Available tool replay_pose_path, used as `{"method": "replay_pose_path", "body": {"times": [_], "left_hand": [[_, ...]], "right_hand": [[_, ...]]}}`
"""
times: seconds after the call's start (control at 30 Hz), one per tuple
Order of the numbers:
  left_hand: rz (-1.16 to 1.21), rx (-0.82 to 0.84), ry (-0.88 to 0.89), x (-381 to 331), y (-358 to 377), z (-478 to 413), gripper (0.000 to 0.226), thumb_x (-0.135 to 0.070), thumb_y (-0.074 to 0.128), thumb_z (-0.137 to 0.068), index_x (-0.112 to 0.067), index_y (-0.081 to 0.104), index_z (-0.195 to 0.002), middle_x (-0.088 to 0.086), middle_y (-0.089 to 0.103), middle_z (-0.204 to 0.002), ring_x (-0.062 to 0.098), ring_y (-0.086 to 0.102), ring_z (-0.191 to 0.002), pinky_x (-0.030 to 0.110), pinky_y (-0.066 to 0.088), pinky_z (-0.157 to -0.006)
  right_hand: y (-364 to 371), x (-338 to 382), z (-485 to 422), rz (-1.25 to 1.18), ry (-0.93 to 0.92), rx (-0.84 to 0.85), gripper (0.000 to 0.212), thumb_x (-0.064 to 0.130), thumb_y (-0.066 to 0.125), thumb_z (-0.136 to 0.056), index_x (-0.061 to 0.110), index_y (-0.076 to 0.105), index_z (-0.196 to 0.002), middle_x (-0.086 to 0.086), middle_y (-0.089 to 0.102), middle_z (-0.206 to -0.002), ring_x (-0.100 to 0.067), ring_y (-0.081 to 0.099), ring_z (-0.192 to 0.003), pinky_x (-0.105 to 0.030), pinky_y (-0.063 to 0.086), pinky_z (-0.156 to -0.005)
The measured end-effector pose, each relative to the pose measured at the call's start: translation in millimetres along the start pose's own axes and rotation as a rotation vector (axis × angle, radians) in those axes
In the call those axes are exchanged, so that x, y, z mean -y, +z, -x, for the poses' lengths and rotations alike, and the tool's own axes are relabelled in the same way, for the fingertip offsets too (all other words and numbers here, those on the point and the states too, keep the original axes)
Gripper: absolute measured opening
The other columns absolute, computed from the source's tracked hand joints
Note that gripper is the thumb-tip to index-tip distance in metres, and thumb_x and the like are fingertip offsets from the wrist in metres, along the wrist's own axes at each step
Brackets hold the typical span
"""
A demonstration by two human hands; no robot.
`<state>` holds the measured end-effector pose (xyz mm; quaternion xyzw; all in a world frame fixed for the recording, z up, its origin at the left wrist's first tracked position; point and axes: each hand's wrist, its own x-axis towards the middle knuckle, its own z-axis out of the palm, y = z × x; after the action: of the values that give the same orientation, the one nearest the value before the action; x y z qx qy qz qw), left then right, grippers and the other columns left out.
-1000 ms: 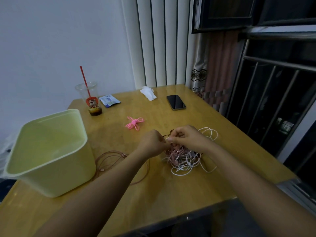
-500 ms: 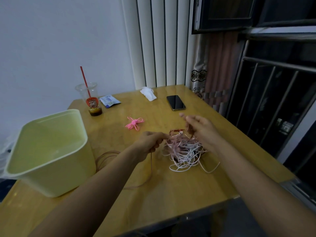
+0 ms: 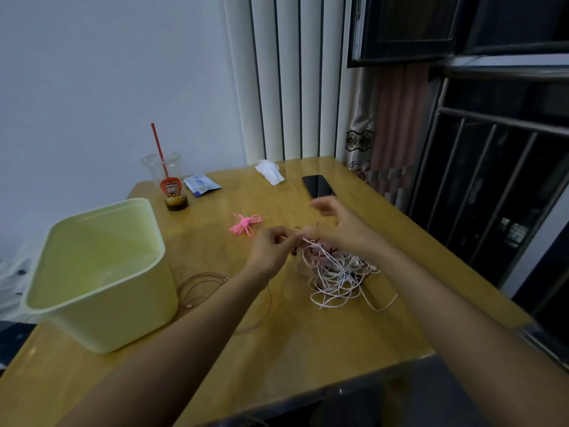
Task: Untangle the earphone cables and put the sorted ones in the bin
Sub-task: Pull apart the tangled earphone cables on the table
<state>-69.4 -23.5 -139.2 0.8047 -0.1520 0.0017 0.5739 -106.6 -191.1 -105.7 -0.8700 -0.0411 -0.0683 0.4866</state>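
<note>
cables [image 3: 335,272] lie tangled just right of the left hand [image 3: 271,249], which pinches one strand. right hand [image 3: 345,231], over them and nearer, is blurred, grip unclear. bin [image 3: 123,303] sits well left.

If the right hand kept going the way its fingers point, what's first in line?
Likely the black phone, lying flat on the table just beyond the right hand. Motion blur and unclear height leave that uncertain.
</note>
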Motion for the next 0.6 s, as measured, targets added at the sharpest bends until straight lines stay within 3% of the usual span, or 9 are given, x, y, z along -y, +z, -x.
{"method": "replay_pose_path", "body": {"times": [0.07, 0.1, 0.17, 0.27, 0.33, 0.4, 0.47, 0.53, 0.6], "left_hand": [[-0.009, -0.014, 0.047, -3.4, -0.8, 1.0, 0.024, -0.022, 0.064, -0.094, -0.001, 0.071, -0.084, 0.004, 0.062, -0.066, -0.002, 0.05, -0.048, 0.013, 0.04, -0.05], [-0.017, -0.029, 0.067, -4.3, -2.0, 0.9, 0.023, -0.021, 0.063, -0.094, -0.001, 0.071, -0.085, 0.003, 0.06, -0.064, -0.003, 0.049, -0.048, 0.013, 0.038, -0.05], [-0.039, -0.053, 0.093, -7.4, -4.9, 1.4, 0.02, -0.021, 0.062, -0.095, -0.004, 0.071, -0.087, 0.001, 0.055, -0.062, -0.003, 0.045, -0.045, 0.01, 0.034, -0.046], [-0.034, -0.132, 0.105, -19.3, -8.7, -2.5, 0.022, -0.03, 0.058, -0.096, -0.012, 0.069, -0.092, -0.001, 0.05, -0.064, 0.001, 0.038, -0.05, 0.014, 0.033, -0.049], [0.002, -0.185, 0.075, -24.9, -14.9, -9.3, 0.023, -0.033, 0.056, -0.096, -0.013, 0.069, -0.093, -0.001, 0.05, -0.067, 0.007, 0.041, -0.058, 0.021, 0.035, -0.054], [-0.066, -0.149, 0.039, -20.2, -20.4, -11.8, 0.023, -0.033, 0.059, -0.095, -0.015, 0.07, -0.09, -0.001, 0.057, -0.072, 0.011, 0.047, -0.063, 0.027, 0.041, -0.06], [-0.198, -0.08, 0.002, -5.9, -20.2, -9.9, 0.022, -0.033, 0.062, -0.093, -0.015, 0.073, -0.088, 0.002, 0.061, -0.075, 0.013, 0.05, -0.065, 0.028, 0.043, -0.06], [-0.227, -0.048, -0.044, 4.8, -15.7, -6.1, 0.022, -0.027, 0.063, -0.094, -0.01, 0.076, -0.089, 0.003, 0.059, -0.067, 0.012, 0.048, -0.059, 0.024, 0.037, -0.054], [-0.179, -0.037, -0.102, 7.6, -12.7, -4.6, 0.022, -0.023, 0.062, -0.094, -0.005, 0.076, -0.091, 0.003, 0.05, -0.058, 0.01, 0.039, -0.051, 0.021, 0.029, -0.047]], "right_hand": [[2.8, -0.7, 6.8, 0.132, 0.034, 0.18, 0.053, 0.034, 0.08, -0.079, 0.028, 0.055, -0.124, 0.009, 0.06, -0.118, -0.008, 0.06, -0.104, -0.027, 0.054, -0.083], [3.1, -3.3, 7.5, 0.188, 0.038, 0.175, 0.047, 0.029, 0.081, -0.078, 0.027, 0.058, -0.118, 0.008, 0.063, -0.107, -0.01, 0.063, -0.092, -0.024, 0.055, -0.074], [-0.7, -6.8, 4.1, 0.265, 0.027, 0.051, 0.04, 0.017, 0.079, -0.079, 0.028, 0.058, -0.112, 0.009, 0.061, -0.097, -0.009, 0.06, -0.08, -0.024, 0.05, -0.068], [-17.5, -9.7, -6.5, 0.526, -0.19, -0.288, 0.038, 0.006, 0.068, -0.081, 0.028, 0.06, -0.111, 0.016, 0.053, -0.1, -0.005, 0.043, -0.094, -0.03, 0.031, -0.089], [-33.0, -18.4, -10.3, 0.551, -0.287, -0.416, 0.037, -0.004, 0.06, -0.081, 0.023, 0.063, -0.106, 0.014, 0.048, -0.097, -0.007, 0.041, -0.097, -0.028, 0.029, -0.083], [-41.6, -33.2, -10.3, 0.507, -0.185, -0.263, 0.028, 0.0, 0.065, -0.086, 0.024, 0.067, -0.1, 0.014, 0.05, -0.089, -0.009, 0.05, -0.088, -0.023, 0.035, -0.069], [-42.5, -49.3, -8.2, 0.417, -0.058, -0.16, 0.023, 0.005, 0.072, -0.085, 0.027, 0.069, -0.092, 0.017, 0.055, -0.081, -0.004, 0.053, -0.076, -0.021, 0.038, -0.065], [-45.4, -55.4, -10.0, 0.228, 0.018, -0.208, 0.029, 0.002, 0.078, -0.079, 0.027, 0.068, -0.09, 0.008, 0.066, -0.088, -0.007, 0.061, -0.082, -0.026, 0.047, -0.074], [-50.2, -47.4, -8.8, 0.071, 0.133, -0.052, 0.042, 0.006, 0.082, -0.075, 0.024, 0.065, -0.109, -0.001, 0.066, -0.112, -0.017, 0.062, -0.105, -0.032, 0.051, -0.091]]}}
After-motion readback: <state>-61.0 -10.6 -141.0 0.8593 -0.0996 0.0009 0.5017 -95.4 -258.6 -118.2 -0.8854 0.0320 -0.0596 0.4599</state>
